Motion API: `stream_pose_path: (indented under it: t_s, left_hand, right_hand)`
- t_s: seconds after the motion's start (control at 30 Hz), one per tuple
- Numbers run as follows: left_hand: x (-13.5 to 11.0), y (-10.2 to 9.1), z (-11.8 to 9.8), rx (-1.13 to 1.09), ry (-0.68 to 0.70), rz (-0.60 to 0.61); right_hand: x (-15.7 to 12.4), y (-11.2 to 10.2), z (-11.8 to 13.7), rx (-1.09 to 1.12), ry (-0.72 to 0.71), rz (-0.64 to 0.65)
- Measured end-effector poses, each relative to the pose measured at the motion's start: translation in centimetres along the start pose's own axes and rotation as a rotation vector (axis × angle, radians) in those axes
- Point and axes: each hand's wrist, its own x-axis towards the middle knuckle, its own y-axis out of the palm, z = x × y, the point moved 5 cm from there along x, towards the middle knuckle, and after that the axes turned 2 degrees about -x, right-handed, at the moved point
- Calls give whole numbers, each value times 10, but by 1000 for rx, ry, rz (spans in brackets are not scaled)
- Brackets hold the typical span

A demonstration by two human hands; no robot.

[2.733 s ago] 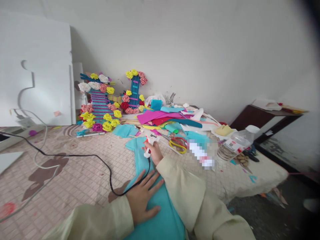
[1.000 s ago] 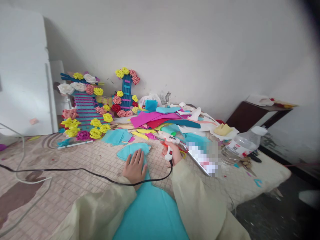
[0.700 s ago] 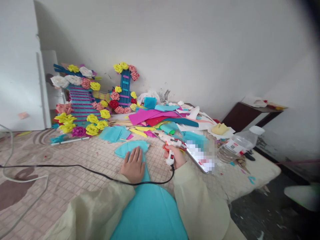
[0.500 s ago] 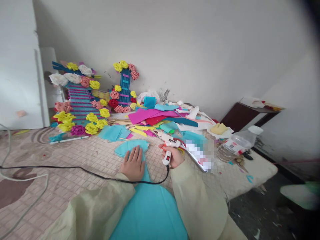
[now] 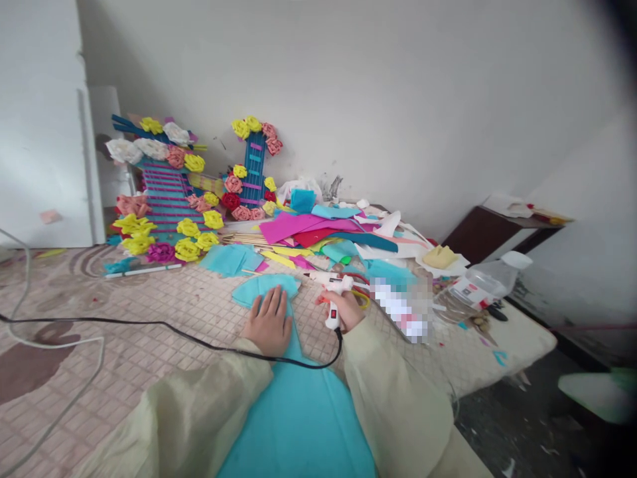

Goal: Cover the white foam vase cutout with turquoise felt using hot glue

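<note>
My left hand [image 5: 269, 322] lies flat, fingers stretched, on a turquoise fish-shaped sheet [image 5: 298, 418], just below its tail end. The sheet's wide part runs down towards me between my sleeves. In my right hand [image 5: 347, 310] is a white hot glue gun [image 5: 334, 283], my fingers wrapped around its handle. Its nozzle points left, close to the right tip of the tail. A black power cord [image 5: 199, 340] hangs from the handle and passes over my left wrist and the sheet to the left.
Guitar-shaped pieces with paper flowers [image 5: 166, 206] stand against the wall. Coloured paper sheets [image 5: 293, 227] are piled at the back. A phone-like object, its screen blurred, lies beside a plastic bottle [image 5: 482, 285] at right. A white cable [image 5: 74, 398] curves across the table's left side.
The glue gun has tipped, so its nozzle has dropped and points more level to the left. My left hand stays on the sheet. The whole view has shifted slightly.
</note>
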Motion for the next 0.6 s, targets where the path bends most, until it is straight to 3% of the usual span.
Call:
stream_pose_path:
  t_s: [0.6]
  left_hand:
    - [1, 2, 0, 33, 21, -42]
  right_hand:
    - [-8, 9, 8, -101, 15, 84]
